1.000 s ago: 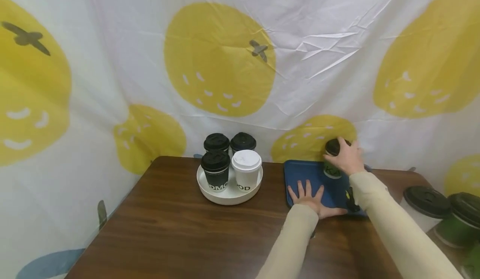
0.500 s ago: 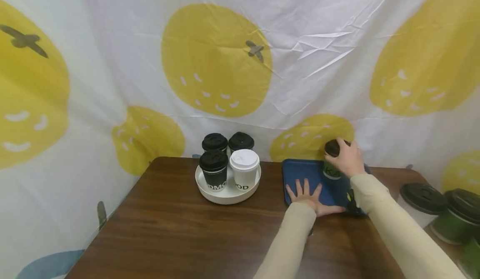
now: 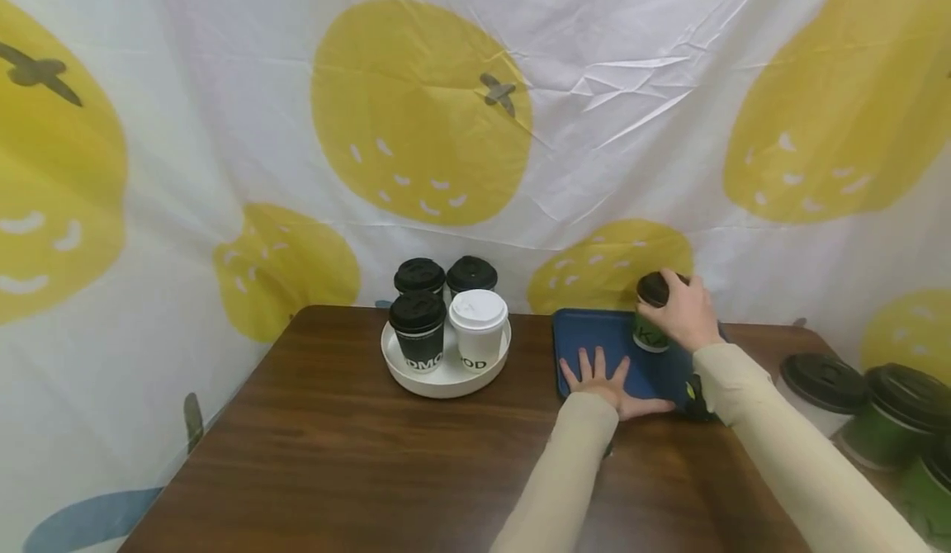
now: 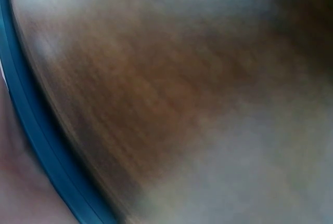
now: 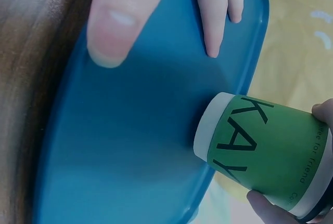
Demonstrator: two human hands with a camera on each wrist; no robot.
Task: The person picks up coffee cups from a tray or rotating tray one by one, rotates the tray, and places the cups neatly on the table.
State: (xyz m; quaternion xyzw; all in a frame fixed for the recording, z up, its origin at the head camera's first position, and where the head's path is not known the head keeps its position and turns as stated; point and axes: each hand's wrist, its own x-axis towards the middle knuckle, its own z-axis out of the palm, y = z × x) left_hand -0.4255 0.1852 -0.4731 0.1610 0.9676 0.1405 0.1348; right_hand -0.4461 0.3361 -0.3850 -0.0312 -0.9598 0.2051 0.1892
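Observation:
My right hand [image 3: 685, 314] grips a green paper cup [image 3: 650, 335] with a black lid, from above, around the lid end. In the right wrist view the cup [image 5: 265, 148] shows the dark letters "KAY", with fingertips on both sides near its lid. Its base is at the far part of a blue tray [image 3: 587, 332]. Fingers spread wide, my left hand [image 3: 600, 389] rests on the tray's front left part, its thumb along the near edge. The left wrist view holds mostly blurred table and the tray's rim [image 4: 39, 130].
A round white tray [image 3: 438, 388] to the left bears a white-lidded cup [image 3: 477, 334] and several black-lidded cups [image 3: 419, 334]. At the right stand a white cup with a black lid [image 3: 823, 381] and green cups [image 3: 887, 425]. A patterned cloth [image 3: 594, 124] hangs behind the brown table [image 3: 357, 454].
The head view has shifted slightly, so everything sits a little further left and higher. Both hands, the green cup and the blue tray keep their places relative to each other.

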